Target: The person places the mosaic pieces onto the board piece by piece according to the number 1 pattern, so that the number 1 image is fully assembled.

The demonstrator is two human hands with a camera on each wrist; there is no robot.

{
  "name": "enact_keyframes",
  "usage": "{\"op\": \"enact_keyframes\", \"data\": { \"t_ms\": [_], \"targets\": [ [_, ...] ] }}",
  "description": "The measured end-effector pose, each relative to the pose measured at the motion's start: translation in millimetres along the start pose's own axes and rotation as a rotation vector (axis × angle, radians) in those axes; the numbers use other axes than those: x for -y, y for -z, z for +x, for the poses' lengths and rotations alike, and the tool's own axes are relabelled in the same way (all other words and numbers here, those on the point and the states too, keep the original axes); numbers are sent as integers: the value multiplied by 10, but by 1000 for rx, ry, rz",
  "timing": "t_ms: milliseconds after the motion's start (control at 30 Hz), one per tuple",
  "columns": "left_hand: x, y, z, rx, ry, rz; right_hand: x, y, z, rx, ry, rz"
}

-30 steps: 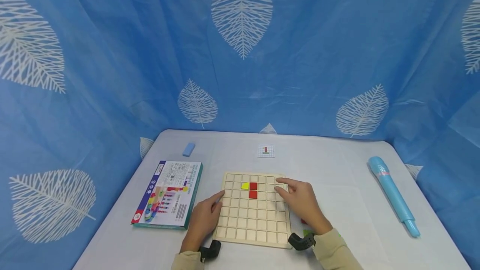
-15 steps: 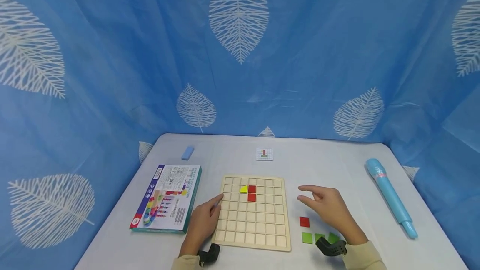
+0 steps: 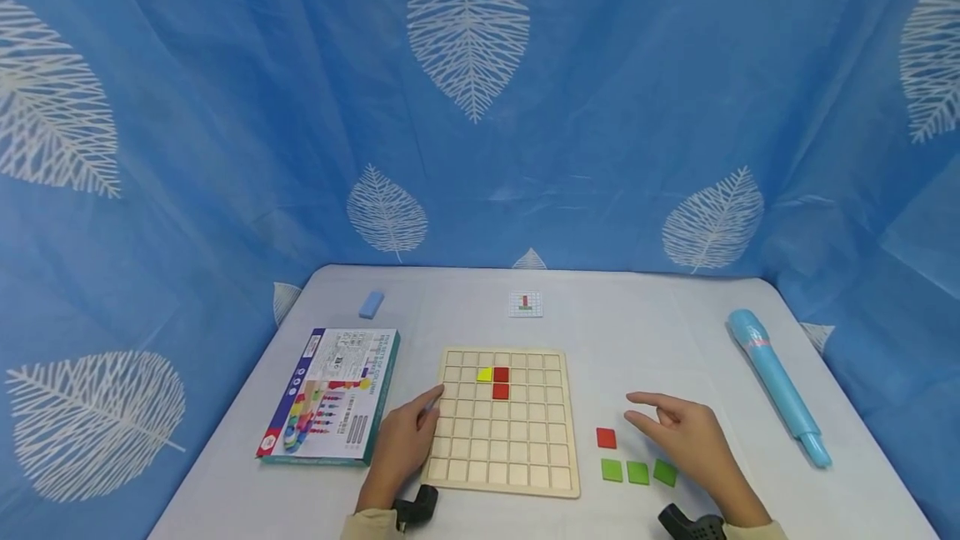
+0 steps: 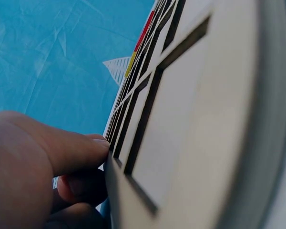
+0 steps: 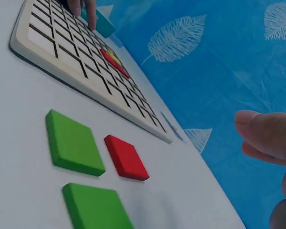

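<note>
My left hand rests at the left side of a wooden grid board, its fingertips touching the edge; in the left wrist view, a finger meets the frame's rim. Inside the grid sit a yellow tile and a red tile side by side, with another red tile just below. Over the table to the right hovers my right hand, thumb and index finger apart with nothing between them. Nearby lie a loose red tile and several green tiles, also seen in the right wrist view.
A flat printed box lies left of the board, with a small blue block behind it. Beyond the board is a pattern card. A light blue microphone-shaped object lies far right. Blue curtain encloses the back.
My right hand has drawn back from over the board's right side toward the right, uncovering the loose red and green tiles. My left hand stays at the board's left edge.
</note>
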State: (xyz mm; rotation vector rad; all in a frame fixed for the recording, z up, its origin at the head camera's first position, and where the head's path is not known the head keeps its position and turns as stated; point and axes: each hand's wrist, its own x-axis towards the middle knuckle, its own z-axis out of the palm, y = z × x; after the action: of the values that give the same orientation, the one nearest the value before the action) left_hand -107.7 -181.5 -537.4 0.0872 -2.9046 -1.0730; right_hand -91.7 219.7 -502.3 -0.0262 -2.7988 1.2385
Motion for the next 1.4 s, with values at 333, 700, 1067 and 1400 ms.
{"op": "enact_keyframes", "data": {
  "t_ms": [333,700,1067,1400],
  "targets": [
    [-6,2,-5,-6,2,1,-139,-62,-41,120,-71,51],
    [-6,5,-7,-4,-12,-4,-229,-139,-52,221,-79,27],
    [-8,0,-8,-1,-3,-4,-218,-192,-40,224,-67,-56],
    [-20,-4,-14,-4,7,2,-209,-241,-46,200,-65,-108]
  ]
}}
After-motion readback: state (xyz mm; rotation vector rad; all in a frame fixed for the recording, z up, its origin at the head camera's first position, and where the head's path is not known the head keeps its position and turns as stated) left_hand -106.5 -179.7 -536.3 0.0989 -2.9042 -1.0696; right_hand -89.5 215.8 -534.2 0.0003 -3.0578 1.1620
